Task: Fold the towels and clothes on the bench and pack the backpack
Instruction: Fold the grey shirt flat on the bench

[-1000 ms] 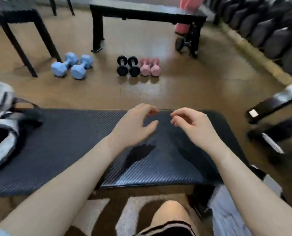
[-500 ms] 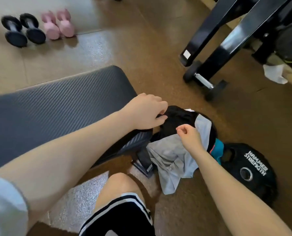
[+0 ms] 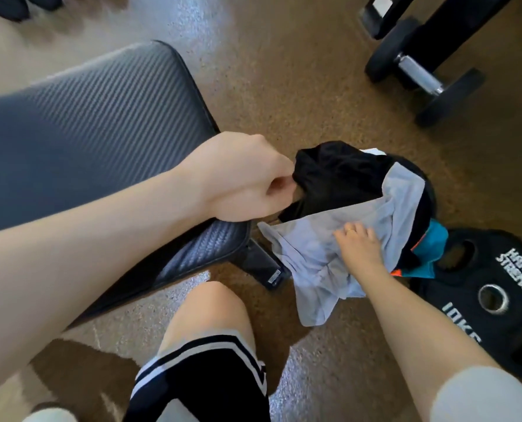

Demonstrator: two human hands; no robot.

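A pile of clothes lies on the floor past the right end of the dark padded bench [image 3: 86,123]. A black garment [image 3: 336,178] is on top at the back, a pale grey one [image 3: 314,263] spreads across the front, and a teal piece [image 3: 433,248] sticks out on the right. My left hand [image 3: 238,178] is closed around the near edge of the black garment. Fingers spread, my right hand [image 3: 357,246] rests flat on the grey garment. The backpack is out of view.
A black 10 kg weight plate [image 3: 494,300] lies on the floor right of the clothes. A black rack foot with wheels [image 3: 421,77] stands at the upper right. My bare knee [image 3: 211,309] is below the bench's corner. Dumbbell ends show at top left.
My view swung right and down from the bench top to the clothes on the floor. My left hand closed on the black garment and my right hand settled on the grey one.
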